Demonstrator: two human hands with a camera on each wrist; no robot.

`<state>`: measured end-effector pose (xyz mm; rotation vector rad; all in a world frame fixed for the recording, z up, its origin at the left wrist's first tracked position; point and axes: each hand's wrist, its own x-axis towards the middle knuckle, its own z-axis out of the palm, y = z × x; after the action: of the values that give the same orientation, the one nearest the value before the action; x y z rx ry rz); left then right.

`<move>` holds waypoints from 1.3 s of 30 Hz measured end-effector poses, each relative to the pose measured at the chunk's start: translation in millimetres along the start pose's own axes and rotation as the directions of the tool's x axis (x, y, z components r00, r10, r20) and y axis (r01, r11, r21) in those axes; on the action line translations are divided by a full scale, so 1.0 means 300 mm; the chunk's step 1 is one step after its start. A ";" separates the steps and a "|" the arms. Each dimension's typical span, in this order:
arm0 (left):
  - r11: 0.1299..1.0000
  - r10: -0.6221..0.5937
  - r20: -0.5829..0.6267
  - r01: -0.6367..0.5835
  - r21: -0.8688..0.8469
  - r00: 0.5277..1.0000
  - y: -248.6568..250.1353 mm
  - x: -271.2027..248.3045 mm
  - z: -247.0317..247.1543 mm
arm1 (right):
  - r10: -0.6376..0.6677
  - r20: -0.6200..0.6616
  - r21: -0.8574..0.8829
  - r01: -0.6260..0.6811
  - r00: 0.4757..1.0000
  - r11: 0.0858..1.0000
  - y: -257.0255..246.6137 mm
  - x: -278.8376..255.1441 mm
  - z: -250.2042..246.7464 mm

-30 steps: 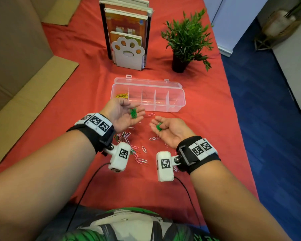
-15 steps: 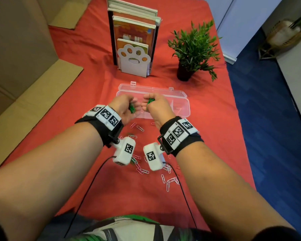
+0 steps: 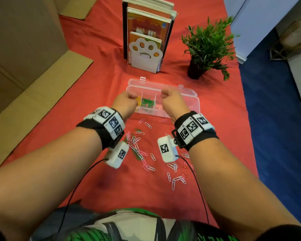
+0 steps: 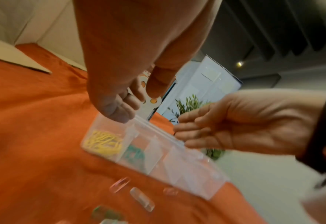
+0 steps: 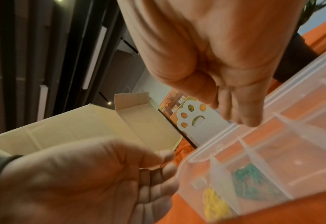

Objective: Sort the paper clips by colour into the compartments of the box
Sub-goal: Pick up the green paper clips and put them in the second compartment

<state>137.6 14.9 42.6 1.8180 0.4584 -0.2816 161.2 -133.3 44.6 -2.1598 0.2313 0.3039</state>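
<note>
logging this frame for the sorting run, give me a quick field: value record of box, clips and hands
box: clear compartment box, lid open, on red cloth
first compartment from the left: yellow clips
second compartment: green clips
other compartments: no clips visible
loose clips: pink, white, a few green, on cloth near the wrists
left hand: over box's left end, fingers relaxed, empty
right hand: over box's middle, fingers relaxed, empty
</note>
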 end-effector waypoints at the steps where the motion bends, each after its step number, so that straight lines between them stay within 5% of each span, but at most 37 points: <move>1: 0.997 0.024 0.002 -0.024 0.078 1.000 -0.040 -0.027 0.000 | -0.018 -0.007 0.008 0.018 1.000 1.000 0.018 -0.035 -0.002; 10: 0.741 0.152 0.146 -0.211 0.638 0.978 -0.327 -0.198 -0.025 | -0.172 0.320 -0.409 0.300 0.932 0.862 0.273 -0.382 0.176; 15: 0.699 0.208 0.183 -0.277 0.659 0.961 -0.376 -0.232 -0.018 | -0.243 0.365 -0.590 0.425 0.899 0.687 0.351 -0.467 0.202; 20: 0.719 0.211 0.255 -0.326 0.613 0.944 -0.386 -0.268 0.021 | -0.162 0.138 -0.520 0.210 0.977 0.828 0.438 -0.379 0.098; 23: 0.850 0.155 0.198 -0.232 0.472 0.968 -0.382 -0.261 0.029 | -0.152 0.051 -0.508 0.156 0.987 0.847 0.422 -0.340 0.051; 28: 0.928 0.069 0.086 -0.096 0.360 0.994 -0.381 -0.210 -0.023 | -0.224 0.182 -0.446 0.283 0.957 0.849 0.346 -0.331 0.087; 31: 0.917 0.075 -0.042 -0.053 0.396 0.996 -0.398 -0.181 -0.062 | -0.264 0.310 -0.454 0.386 0.913 0.803 0.346 -0.373 0.157; 34: 0.911 0.115 -0.080 -0.073 0.406 0.990 -0.407 -0.176 -0.076 | -0.313 0.306 -0.544 0.435 0.899 0.718 0.359 -0.410 0.203; 39: 0.760 0.296 0.054 -0.269 0.592 0.954 -0.395 -0.228 -0.037 | -0.326 0.264 -0.679 0.415 0.908 0.605 0.344 -0.400 0.189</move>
<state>22.9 42.8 -27.6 2.4852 0.1098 -0.1840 10.9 -138.8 -30.7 -2.8915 -0.5098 0.3023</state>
